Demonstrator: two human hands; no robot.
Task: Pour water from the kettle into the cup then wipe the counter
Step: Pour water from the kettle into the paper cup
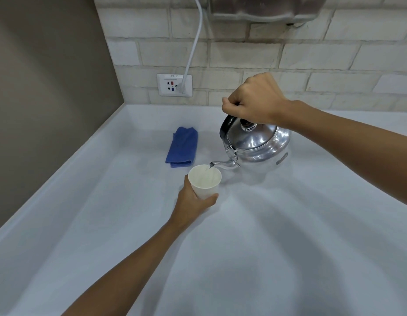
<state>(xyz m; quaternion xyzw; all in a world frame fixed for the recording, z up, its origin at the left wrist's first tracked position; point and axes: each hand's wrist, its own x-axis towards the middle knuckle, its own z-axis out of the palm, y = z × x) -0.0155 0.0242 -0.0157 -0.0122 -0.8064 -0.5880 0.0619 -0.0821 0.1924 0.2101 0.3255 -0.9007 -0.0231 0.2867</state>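
Observation:
A shiny metal kettle (259,142) with a black handle hangs tilted above the white counter (266,247). My right hand (255,100) grips the handle from above. The spout tip sits over the rim of a white paper cup (204,182), and a thin stream of water falls into it. My left hand (193,201) wraps around the cup's lower half and holds it just left of the kettle. A folded blue cloth (182,147) lies flat on the counter behind the cup, untouched.
A wall socket (174,85) with a white cable (193,46) plugged in sits on the brick backsplash. A grey side wall (49,76) bounds the counter on the left. A metal appliance (266,8) hangs on the wall above.

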